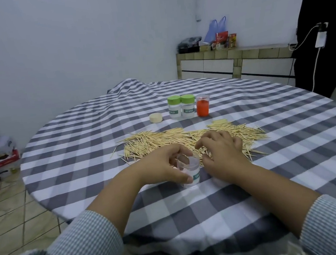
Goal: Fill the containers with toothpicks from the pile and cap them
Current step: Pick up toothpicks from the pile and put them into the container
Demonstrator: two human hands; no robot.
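Holding open jar (190,172) upright w/ left hand (163,166), fingers (187,180) curled round its wall, near surface (294,164) edge, just this side of pile (164,140). Reaching into pile w/ right hand (219,153), fingers bent & slightly spread over picks; can't tell if pinching any yet. Probably gathering first bunch. Best: raking picks parallel, pinching small bundle, dropping in points-down, keeping jar steady. Sitting beyond pile: two green-cap jars (181,106), orange jar (203,105), loose cream cap (155,117), likely for this jar.
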